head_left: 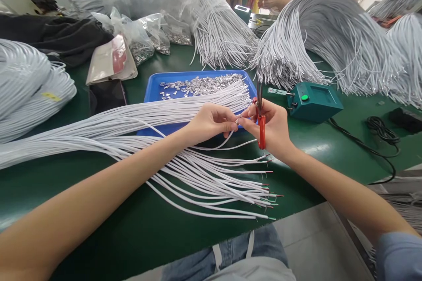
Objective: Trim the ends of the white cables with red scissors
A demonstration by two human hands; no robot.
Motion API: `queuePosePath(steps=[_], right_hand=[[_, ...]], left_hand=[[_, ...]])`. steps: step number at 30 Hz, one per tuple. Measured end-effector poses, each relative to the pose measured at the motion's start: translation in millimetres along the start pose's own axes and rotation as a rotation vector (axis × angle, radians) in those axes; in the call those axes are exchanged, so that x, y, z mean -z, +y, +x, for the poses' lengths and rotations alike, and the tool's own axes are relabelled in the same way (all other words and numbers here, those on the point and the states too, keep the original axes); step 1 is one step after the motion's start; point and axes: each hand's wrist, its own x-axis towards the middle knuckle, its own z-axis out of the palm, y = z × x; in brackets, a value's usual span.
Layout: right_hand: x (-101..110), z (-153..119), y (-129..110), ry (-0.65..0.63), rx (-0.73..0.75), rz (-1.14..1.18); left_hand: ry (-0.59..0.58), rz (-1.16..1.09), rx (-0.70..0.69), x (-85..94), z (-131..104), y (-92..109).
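Note:
My left hand [212, 123] is closed in a pinch on the end of a white cable [227, 139], just over the front edge of a blue tray [153, 83]. Opposite it, my right hand [272, 125] has thumb and fingertip at the same cable end; a small metallic bit shows between the fingertips, too small to make out. Red-handled scissors [262, 131] hang on the right hand with their dark blades pointing up. Small silvery metal pieces [204, 83] lie in the tray, beside a bundle of white cables [174, 109]. Below my hands, loose cables [211, 184] fan out with stripped red and green ends.
A teal device with a green button [318, 102] stands right of the tray, its black cord [362, 142] trailing right. Large cable bundles [332, 30] line the back, near plastic bags of metal parts [141, 44]. A dark phone [107, 96] lies left. Another person's hands [270, 2] show behind.

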Motion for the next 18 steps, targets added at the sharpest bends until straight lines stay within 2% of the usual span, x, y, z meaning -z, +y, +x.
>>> queuePosePath(steps=[8,18], right_hand=[[1.1,0.4,-0.9,-0.024,-0.057,0.064],[2.0,1.2,-0.8,-0.028,-0.002,0.051]], left_hand=[[0.007,-0.005,0.02,0.9,1.1,-0.7],[-0.008,-0.066,-0.005,0.4,0.3,-0.3]])
